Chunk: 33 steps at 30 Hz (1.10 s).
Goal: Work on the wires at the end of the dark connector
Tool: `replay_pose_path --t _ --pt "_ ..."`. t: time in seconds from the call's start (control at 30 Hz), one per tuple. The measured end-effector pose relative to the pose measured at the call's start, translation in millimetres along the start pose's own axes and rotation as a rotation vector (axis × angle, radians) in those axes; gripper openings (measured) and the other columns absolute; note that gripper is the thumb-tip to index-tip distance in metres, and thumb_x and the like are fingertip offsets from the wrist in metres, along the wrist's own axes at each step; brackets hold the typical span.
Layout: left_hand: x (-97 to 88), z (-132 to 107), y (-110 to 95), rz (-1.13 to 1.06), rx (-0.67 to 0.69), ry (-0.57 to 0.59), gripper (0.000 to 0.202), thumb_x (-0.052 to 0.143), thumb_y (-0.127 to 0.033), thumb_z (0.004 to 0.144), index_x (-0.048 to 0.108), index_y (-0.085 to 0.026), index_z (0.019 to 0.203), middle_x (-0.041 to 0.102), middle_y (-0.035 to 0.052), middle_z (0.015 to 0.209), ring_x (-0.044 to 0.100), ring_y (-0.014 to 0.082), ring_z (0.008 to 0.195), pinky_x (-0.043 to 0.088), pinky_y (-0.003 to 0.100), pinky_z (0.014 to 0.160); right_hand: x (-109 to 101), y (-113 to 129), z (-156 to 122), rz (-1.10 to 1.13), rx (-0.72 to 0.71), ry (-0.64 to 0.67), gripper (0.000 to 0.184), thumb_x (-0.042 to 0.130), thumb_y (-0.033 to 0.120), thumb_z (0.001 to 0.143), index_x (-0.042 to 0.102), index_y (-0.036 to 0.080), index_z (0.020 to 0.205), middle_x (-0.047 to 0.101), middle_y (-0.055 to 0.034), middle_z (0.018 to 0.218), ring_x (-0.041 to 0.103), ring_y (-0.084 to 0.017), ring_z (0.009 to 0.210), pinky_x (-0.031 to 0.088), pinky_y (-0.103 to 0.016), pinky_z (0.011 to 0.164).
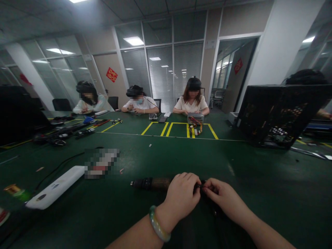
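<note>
A dark, cylinder-shaped tool (150,183) lies on the green table (181,155) right in front of me, its tip pointing left. My left hand (181,197), with a green bangle on the wrist, is wrapped over the tool's right end. My right hand (224,197) meets it from the right, fingers pinched on a small dark part at that same end. What exactly the fingertips grip is hidden between the two hands.
A white flat device (55,186) and a black cable lie at left. A black computer case (280,114) stands at right. Three people sit across the table, one behind a power supply with coloured wires (195,121). Tools are scattered at the far left.
</note>
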<state>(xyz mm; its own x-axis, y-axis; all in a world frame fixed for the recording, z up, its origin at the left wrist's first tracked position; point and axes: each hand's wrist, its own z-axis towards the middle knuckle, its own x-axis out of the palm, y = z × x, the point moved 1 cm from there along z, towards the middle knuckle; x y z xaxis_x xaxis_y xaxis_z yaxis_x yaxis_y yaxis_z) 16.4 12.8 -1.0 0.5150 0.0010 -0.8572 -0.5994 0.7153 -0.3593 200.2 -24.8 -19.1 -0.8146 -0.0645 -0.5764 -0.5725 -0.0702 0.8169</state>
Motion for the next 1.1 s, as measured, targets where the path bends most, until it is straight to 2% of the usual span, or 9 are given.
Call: replay_pose_path --t 0.17,0.6,1.1 --pt "0.7 -0.2 0.6 -0.023 0.016 -0.014 0.012 0.06 -0.017 0.084 0.06 -0.022 0.094 0.064 0.0007 0.106 0.057 0.0203 0.1 0.042 0.036 0.091 1.2 -3.8 1.4 -0.018 -0.005 0.01 0.015 0.055 0.03 0.092 0.066 0.021 0.087 0.066 0.0019 0.076 0.061 -0.017 0.07 0.042 -0.022 0.061" --pt "-1.6 -1.8 1.1 -0.002 0.041 0.016 0.012 0.06 -0.017 0.085 0.06 -0.022 0.096 0.065 -0.0003 0.101 0.056 0.0195 0.098 0.041 0.036 0.09 0.9 -5.8 2.1 -0.003 -0.006 0.026 0.017 0.056 0.034 0.092 0.065 0.021 0.087 0.066 0.001 0.076 0.061 -0.018 0.07 0.043 -0.023 0.061" --pt "-4.1 -0.4 1.2 0.008 0.077 0.03 0.013 0.057 -0.019 0.091 0.064 -0.024 0.101 0.066 -0.0016 0.105 0.057 0.0181 0.101 0.042 0.034 0.09 0.7 -6.0 2.3 -0.032 0.02 0.045 0.021 0.054 0.039 0.092 0.066 0.022 0.088 0.066 0.0003 0.076 0.061 -0.019 0.071 0.043 -0.024 0.061"
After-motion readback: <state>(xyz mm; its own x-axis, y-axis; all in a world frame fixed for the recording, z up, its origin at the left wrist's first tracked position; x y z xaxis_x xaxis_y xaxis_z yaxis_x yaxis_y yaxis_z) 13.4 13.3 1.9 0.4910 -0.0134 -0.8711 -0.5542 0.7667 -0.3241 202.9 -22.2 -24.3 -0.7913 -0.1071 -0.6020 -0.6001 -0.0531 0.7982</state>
